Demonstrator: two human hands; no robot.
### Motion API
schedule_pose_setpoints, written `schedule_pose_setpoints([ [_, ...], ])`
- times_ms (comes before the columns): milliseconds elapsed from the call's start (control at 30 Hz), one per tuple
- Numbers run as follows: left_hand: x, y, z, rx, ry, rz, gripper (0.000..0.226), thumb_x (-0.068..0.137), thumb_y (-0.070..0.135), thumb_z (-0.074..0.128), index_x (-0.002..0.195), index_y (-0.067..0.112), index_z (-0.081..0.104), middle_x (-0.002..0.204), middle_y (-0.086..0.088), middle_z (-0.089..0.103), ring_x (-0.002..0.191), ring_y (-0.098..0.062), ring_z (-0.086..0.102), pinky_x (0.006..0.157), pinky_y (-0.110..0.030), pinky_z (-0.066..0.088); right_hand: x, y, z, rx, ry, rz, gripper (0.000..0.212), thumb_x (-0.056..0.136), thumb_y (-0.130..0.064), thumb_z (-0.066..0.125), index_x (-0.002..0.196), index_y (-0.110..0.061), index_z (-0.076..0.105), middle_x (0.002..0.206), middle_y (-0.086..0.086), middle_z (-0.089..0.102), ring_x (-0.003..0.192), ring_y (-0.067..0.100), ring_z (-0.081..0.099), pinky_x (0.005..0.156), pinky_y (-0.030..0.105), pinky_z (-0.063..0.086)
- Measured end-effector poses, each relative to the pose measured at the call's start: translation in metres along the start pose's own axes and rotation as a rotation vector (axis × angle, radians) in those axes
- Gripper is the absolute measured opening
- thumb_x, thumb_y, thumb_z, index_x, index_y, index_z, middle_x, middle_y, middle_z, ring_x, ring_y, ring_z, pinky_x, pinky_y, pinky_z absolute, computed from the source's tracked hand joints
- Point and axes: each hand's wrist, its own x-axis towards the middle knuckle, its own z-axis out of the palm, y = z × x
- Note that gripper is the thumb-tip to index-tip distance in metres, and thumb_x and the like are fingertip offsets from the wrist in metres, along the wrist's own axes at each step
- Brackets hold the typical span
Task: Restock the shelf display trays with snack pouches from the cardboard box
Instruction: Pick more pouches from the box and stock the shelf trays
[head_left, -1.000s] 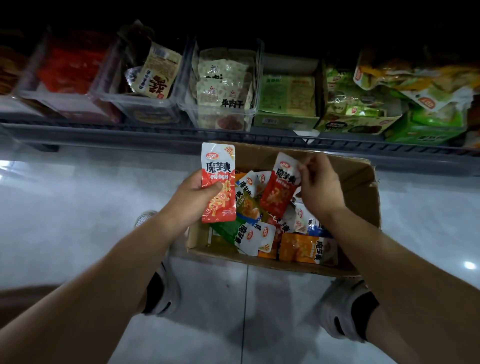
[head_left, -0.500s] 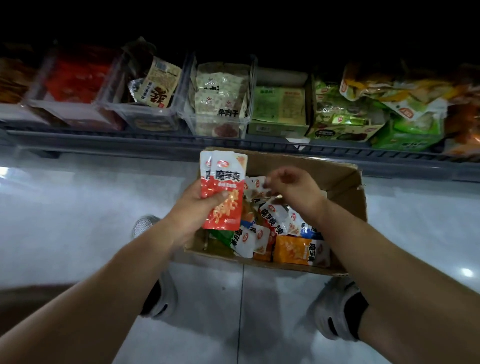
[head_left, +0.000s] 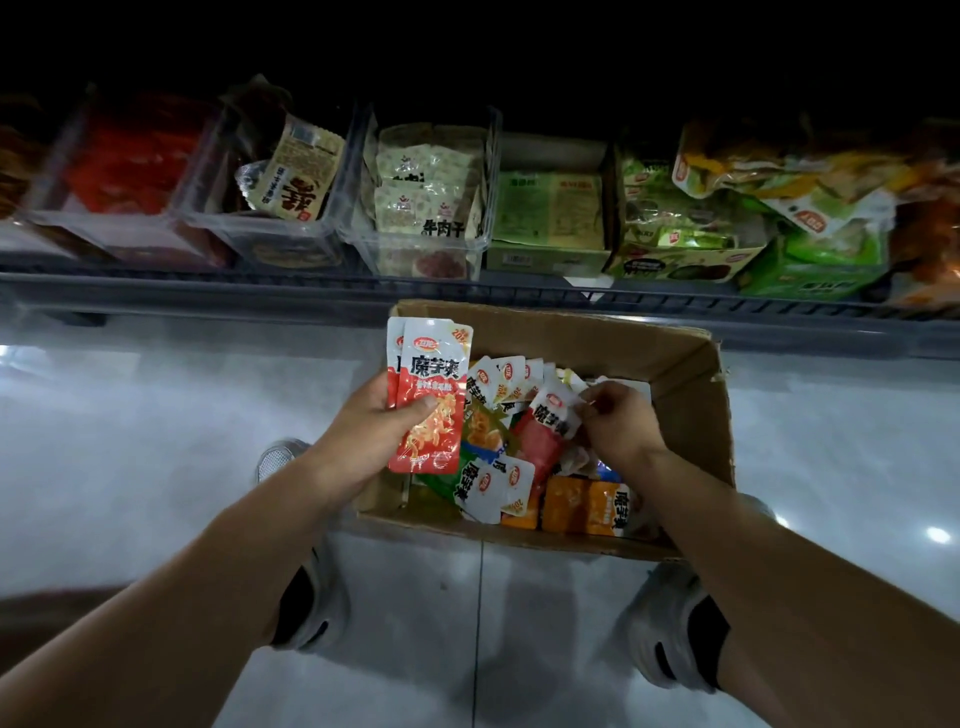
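Left grip (head_left: 371, 431) clasped two stacked red konjac pouches (head_left: 431, 400); right grip (head_left: 621, 422) pinched, apparently, a third pouch (head_left: 553, 415) inside cardboard box (head_left: 571, 338). Risk: slick stack under one thumb could fan, drop.

Under you lies a pale, glossy tiled floor (head_left: 156, 441), with one dark grout line (head_left: 479, 623) running down the lower middle of the frame. Your grey-white shoes with black openings stand on either side of it: the left shoe (head_left: 332, 603) and the right shoe (head_left: 660, 623). A bright glint of light (head_left: 938, 535) sits on the tiles at the right edge.
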Motion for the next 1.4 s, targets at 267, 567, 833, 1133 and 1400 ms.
schedule_pose_setpoints([
  [267,-0.003,0.003,0.019,-0.088,0.029,-0.078,0.04,0.102,0.024,0.062,0.141,0.029,0.052,0.124,0.001,0.073,0.112,-0.024,0.071,0.105,-0.053,0.051,-0.038,-0.08,-0.05,0.156,-0.077,-0.346,0.009,0.102,-0.02,0.055,0.102,-0.011,0.057,0.09,0.009,0.066,0.075,0.015,0.064,0.058,0.026,0.053],
  [567,-0.017,0.014,0.037,-0.103,-0.178,-0.002,0.035,0.096,0.02,0.067,0.131,0.02,0.06,0.116,-0.006,0.077,0.108,-0.026,0.073,0.096,-0.044,0.057,-0.058,-0.099,-0.008,0.27,-0.315,-0.32,0.007,0.093,-0.01,0.069,0.098,-0.005,0.067,0.1,0.014,0.068,0.078,0.022,0.072,0.06,0.034,0.06],
  [833,-0.003,0.006,0.01,-0.067,0.07,0.024,0.032,0.095,0.027,0.072,0.121,0.039,0.059,0.117,0.007,0.075,0.104,-0.019,0.074,0.098,-0.052,0.056,-0.014,-0.014,-0.025,-0.001,-0.166,-0.108,0.003,0.094,-0.017,0.068,0.093,-0.019,0.07,0.093,0.002,0.073,0.087,0.019,0.07,0.079,0.035,0.061],
  [1133,0.004,-0.003,0.008,0.003,0.087,0.023,0.036,0.094,0.033,0.071,0.124,0.044,0.055,0.122,0.009,0.072,0.107,-0.02,0.073,0.094,-0.05,0.059,-0.005,0.034,0.006,-0.193,-0.224,0.059,0.024,0.088,-0.014,0.075,0.107,-0.013,0.06,0.093,-0.005,0.061,0.092,0.008,0.058,0.073,0.006,0.047],
  [1400,0.0,0.002,0.015,-0.035,0.033,0.006,0.034,0.095,0.03,0.071,0.119,0.049,0.056,0.123,0.009,0.072,0.109,-0.019,0.072,0.096,-0.052,0.057,-0.015,-0.015,-0.043,-0.13,0.019,-0.155,0.011,0.104,-0.028,0.047,0.11,-0.021,0.054,0.102,0.002,0.066,0.084,0.018,0.066,0.061,0.032,0.054],
])
